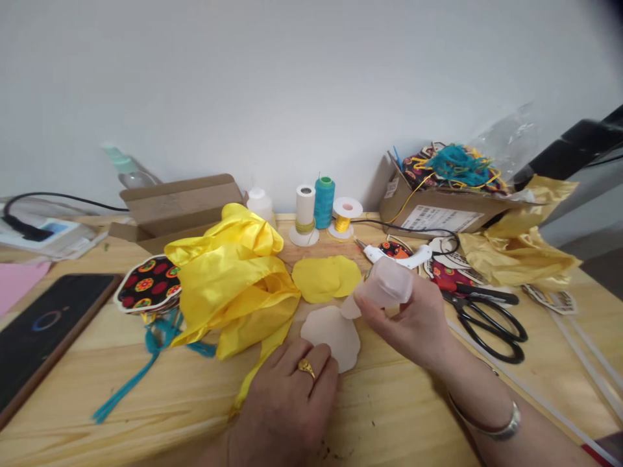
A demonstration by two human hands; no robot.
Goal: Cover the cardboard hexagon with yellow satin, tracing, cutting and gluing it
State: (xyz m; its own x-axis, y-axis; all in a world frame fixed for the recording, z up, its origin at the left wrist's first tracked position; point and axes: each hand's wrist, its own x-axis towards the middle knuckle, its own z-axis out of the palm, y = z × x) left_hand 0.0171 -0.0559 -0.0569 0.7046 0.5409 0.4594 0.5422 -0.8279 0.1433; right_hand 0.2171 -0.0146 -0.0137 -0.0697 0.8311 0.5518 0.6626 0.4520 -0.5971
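My left hand [285, 402], with a gold ring, lies on the wooden table [160, 402] with its fingertips pressing the near edge of a pale pink flower-shaped fabric piece [331, 332]. My right hand [413, 318] is closed on another pale pink, translucent fabric piece [384, 287], held just above and to the right of the flat one. A yellow flower-shaped fabric piece [325, 277] lies just behind them. A heap of yellow satin [233, 279] sits to the left.
Black scissors [491, 318] and a white glue gun [402, 256] lie at right. Thread spools [324, 202] stand by the wall. A cardboard box of scraps [438, 201], gold fabric [520, 250], patterned patches [148, 283], a teal tassel [156, 340] and a tablet [43, 331] surround the area.
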